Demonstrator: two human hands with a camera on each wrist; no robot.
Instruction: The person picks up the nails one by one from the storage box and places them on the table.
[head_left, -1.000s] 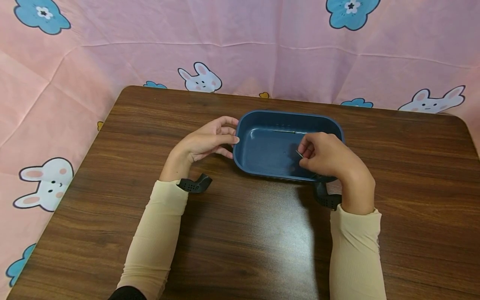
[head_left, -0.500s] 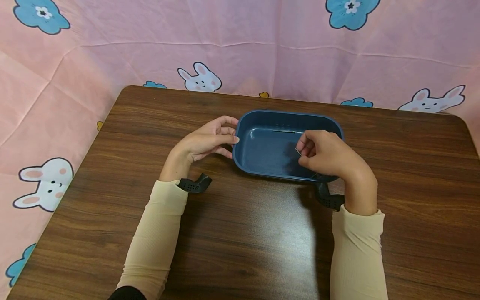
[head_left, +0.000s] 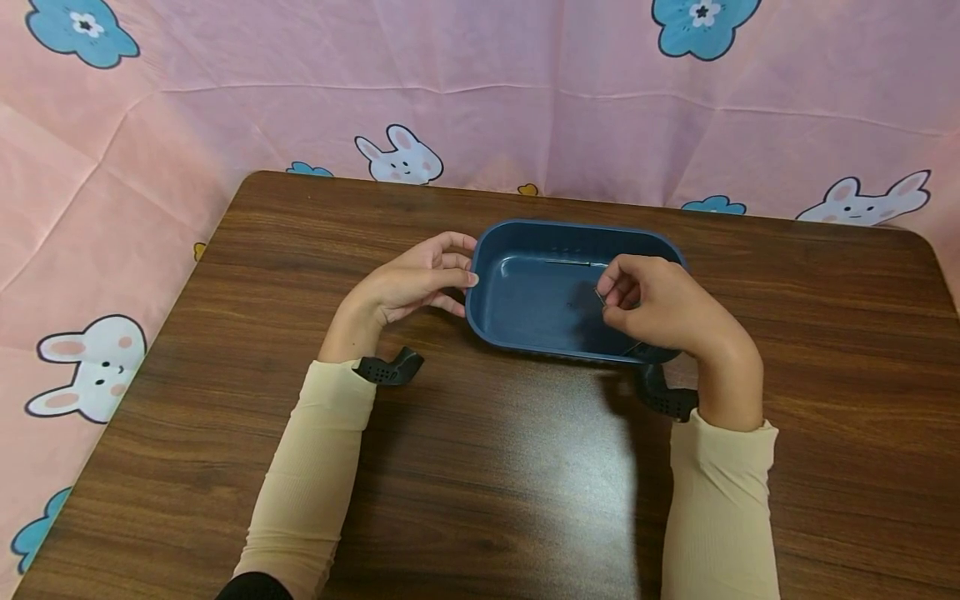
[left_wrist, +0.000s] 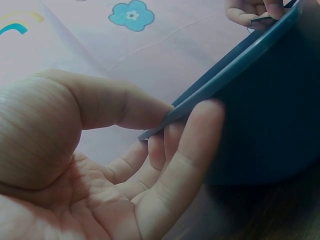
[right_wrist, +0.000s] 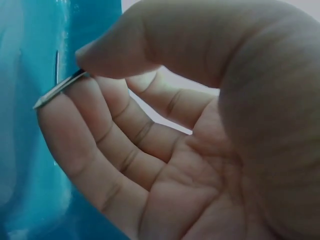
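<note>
A blue rectangular plastic basin (head_left: 525,304) stands on the table. My left hand (head_left: 412,279) grips its left rim, thumb on top and fingers against the outer wall, as the left wrist view shows. Above the basin's right part, my right hand (head_left: 660,304) pinches a thin pointed metal piece (right_wrist: 57,91), silvery with a dark end; its exact kind cannot be told. Along the basin's back lies a thin dark rod (head_left: 570,263). Under the right hand, near the front wall, a short thin strip (head_left: 633,348) shows, partly hidden.
The brown wood-grain table (head_left: 480,467) reaches a pink cloth backdrop (head_left: 495,125) printed with rabbits and flowers. A black wrist mount (head_left: 390,367) juts from the left wrist, and another mount (head_left: 663,398) from the right, close to the basin's front.
My right hand has shifted slightly right and away from me, still pinching the metal piece, whose tilt has changed a little. The left hand and the basin have stayed put.
</note>
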